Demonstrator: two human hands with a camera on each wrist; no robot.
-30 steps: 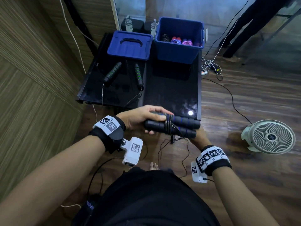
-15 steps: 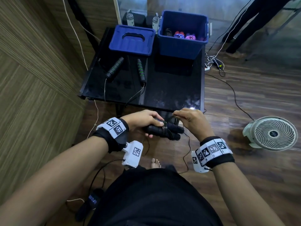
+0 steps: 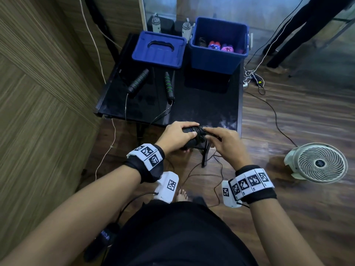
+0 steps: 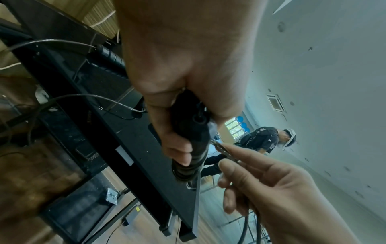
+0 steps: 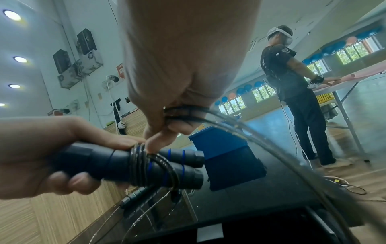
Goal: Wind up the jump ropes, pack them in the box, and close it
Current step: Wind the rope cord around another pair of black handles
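Just off the near edge of the black desk (image 3: 192,104), over the wooden floor, the left hand (image 3: 175,136) is gripping a pair of black jump-rope handles with blue rings (image 5: 158,165), its fingers curling round both handles side by side. Several turns of thin cord (image 5: 138,158) are lying wound about the middle of the pair. The right hand (image 3: 223,143) is pinching loose strands of that cord (image 5: 183,113) between thumb and fingers, its index fingertip touching the wound turns; the rest of the cord is trailing down toward the floor.

Farther back on the desk, a second rope's two handles with green rings (image 3: 138,81) are lying apart from each other on the left half, their cords running over the near edge and hanging toward the floor. Behind them the blue lid (image 3: 159,48) is resting flat at the far left, and just beside it, to the right, the blue box (image 3: 218,45) is standing open with bundled ropes showing inside. The desk's right half, between the box and the near edge, is showing bare glossy surface.

A wood-panelled wall is running close along the desk's left side. On the floor to the right, a white fan (image 3: 317,163) is sitting well apart from the desk, with cables lying between them. In the wrist views, another person (image 5: 292,82) is standing at a distant table.
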